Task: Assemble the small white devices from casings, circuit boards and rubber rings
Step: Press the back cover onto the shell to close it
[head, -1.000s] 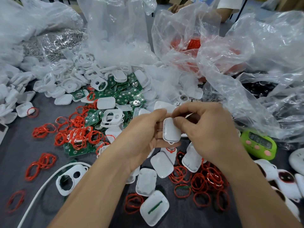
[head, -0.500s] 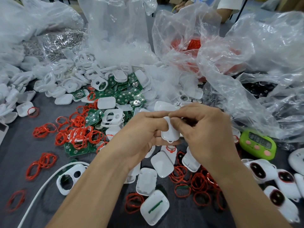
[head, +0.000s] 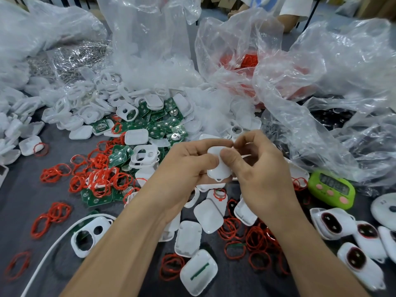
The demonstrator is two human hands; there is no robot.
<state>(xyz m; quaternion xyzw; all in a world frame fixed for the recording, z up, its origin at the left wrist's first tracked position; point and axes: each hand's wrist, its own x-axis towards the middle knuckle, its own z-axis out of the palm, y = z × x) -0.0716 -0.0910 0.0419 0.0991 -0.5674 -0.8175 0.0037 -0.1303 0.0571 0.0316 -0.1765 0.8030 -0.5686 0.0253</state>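
**Two hands squeeze a small white casing over a cluttered worktable**

Since 1 s ago both thumbs have slid inward over the casing's face, so less of it shows. The casing itself has barely shifted. L hand [head: 184, 168] and R hand [head: 261, 174] meet at centre frame, above the table, w/ the small white casing [head: 218, 172] gripped between them. L thumb presses its left side, R thumb its right side, and the other fingers of both hands curl round behind it. R index finger bends over the top edge. The casing stands roughly upright, w/ a small rounded tab at the bottom. What sits inside it can't be told.

Below the hands, on the grey table [head: 21, 200], lie loose white shells [head: 209, 215] and red rubber rings [head: 257, 236]. To the left is a heap of green circuit boards [head: 158, 127], mixed w/ more rings and white parts. A white frame [head: 90, 234] w/ two holes lies beside the L forearm, next to a white cable [head: 49, 249]. At right sits a lime-green timer [head: 331, 189]. Nearer the viewer is a row of white devices [head: 331, 224] w/ dark red windows. Crumpled clear plastic bags [head: 321, 82] fill the back, and one holds more red rings.
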